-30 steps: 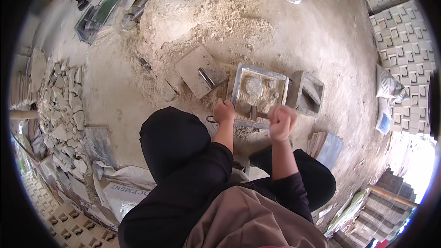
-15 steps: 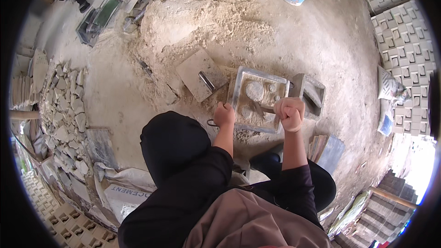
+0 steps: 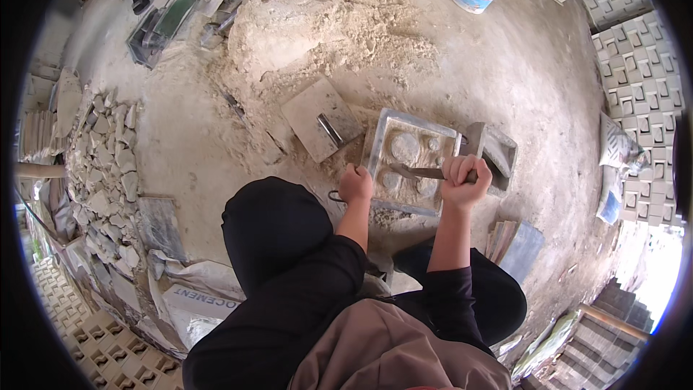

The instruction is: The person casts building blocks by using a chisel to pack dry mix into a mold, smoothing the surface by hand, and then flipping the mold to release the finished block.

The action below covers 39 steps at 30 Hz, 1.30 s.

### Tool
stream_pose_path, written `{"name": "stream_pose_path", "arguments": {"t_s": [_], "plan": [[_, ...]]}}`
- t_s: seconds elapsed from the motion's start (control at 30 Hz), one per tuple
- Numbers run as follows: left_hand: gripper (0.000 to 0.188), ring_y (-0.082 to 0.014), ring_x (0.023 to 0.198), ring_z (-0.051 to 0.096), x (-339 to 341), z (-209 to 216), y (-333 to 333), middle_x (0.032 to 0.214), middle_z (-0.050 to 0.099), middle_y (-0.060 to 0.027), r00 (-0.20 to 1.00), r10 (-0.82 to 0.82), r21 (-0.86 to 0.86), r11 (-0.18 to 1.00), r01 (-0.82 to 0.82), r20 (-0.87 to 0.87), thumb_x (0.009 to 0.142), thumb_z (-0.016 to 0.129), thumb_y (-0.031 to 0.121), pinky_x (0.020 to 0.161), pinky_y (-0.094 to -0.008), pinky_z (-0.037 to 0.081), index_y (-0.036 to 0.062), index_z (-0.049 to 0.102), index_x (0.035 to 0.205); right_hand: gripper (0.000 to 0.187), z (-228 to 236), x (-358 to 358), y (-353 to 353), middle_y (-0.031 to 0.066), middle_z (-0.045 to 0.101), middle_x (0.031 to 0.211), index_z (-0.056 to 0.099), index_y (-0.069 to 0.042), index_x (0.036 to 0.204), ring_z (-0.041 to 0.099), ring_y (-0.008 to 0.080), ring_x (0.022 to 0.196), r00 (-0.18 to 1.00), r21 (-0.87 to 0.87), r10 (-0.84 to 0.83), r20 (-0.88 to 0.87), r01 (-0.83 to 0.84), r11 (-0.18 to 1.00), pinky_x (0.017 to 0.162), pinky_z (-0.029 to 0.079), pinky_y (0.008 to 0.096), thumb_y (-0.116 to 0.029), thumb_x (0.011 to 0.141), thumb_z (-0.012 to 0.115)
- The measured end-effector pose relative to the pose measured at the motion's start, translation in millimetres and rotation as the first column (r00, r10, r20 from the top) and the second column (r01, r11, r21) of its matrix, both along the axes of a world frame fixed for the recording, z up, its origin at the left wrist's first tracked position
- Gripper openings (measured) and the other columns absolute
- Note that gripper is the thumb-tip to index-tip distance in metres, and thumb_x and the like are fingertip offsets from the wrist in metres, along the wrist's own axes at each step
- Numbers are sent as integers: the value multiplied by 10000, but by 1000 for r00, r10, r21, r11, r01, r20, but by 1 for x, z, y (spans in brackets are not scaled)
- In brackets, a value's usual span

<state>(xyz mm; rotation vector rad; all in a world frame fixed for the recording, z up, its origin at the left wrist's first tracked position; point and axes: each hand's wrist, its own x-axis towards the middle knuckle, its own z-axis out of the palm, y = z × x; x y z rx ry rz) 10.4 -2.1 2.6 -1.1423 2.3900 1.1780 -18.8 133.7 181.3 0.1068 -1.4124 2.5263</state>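
Gripped a hammer-like tool (image 3: 424, 172) in the tightly closed right hand (image 3: 465, 180), right of the frame's centre, with its far end over the square mould (image 3: 422, 122) there. Held the left hand (image 3: 355, 183) fisted mid-frame, beside the mould and a dark loop (image 3: 334, 196); could not tell any object inside.

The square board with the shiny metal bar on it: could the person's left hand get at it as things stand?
Probably yes: the left hand is close to the square board, with nothing visible between them, though its closed grip by the grey frame would likely need to open first.
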Motion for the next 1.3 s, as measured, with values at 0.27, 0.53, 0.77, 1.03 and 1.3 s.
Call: {"name": "stream_pose_path", "arguments": {"t_s": [0.27, 0.53, 0.77, 1.03, 1.3], "plan": [[296, -380, 825, 567, -2, -2, 0, 871, 609, -177, 999, 4, -21, 1000, -3, 34, 790, 378, 273, 713, -491, 431, 76, 579, 880, 422, 12, -20, -14, 40, 326, 397, 356, -33, 451, 277, 116, 354, 949, 155, 310, 56, -315, 937, 367, 202, 260, -213, 832, 354], [284, -390, 778, 575, 1, -1, 2, 822, 612, -183, 999, 17, -51, 999, -19, -30, 786, 380, 275, 682, -502, 436, 72, 568, 849, 459, 9, -36, -26, 36, 292, 373, 325, -52, 429, 230, 121, 346, 900, 257, 409, 148, -434, 863, 371, 186, 271, -265, 833, 366], [271, -390, 751, 578, 1, 0, 2, 793, 612, -185, 1000, -3, -59, 998, 2, -27, 785, 385, 269, 657, -499, 443, 66, 560, 821, 426, 19, -48, -41, 36, 288, 377, 318, -55, 423, 241, 125, 354, 853, 334, 464, 239, -521, 786, 377, 195, 274, -247, 803, 344], [279, -386, 766, 575, 0, -3, 1, 813, 611, -186, 999, -13, -44, 999, 11, -48, 794, 386, 275, 657, -505, 434, 72, 567, 855, 458, 5, -22, -28, 25, 296, 398, 312, -54, 446, 277, 122, 373, 982, 263, 186, 30, -188, 946, 390, 203, 263, -253, 858, 343], [275, -386, 760, 573, 2, -4, 1, 802, 609, -186, 998, -1, -46, 999, -1, -57, 801, 381, 278, 657, -506, 433, 68, 555, 836, 468, 7, 16, -51, 42, 327, 422, 312, -59, 463, 266, 128, 365, 978, 324, -71, -198, 134, 937, 379, 223, 273, -274, 878, 347]]}}
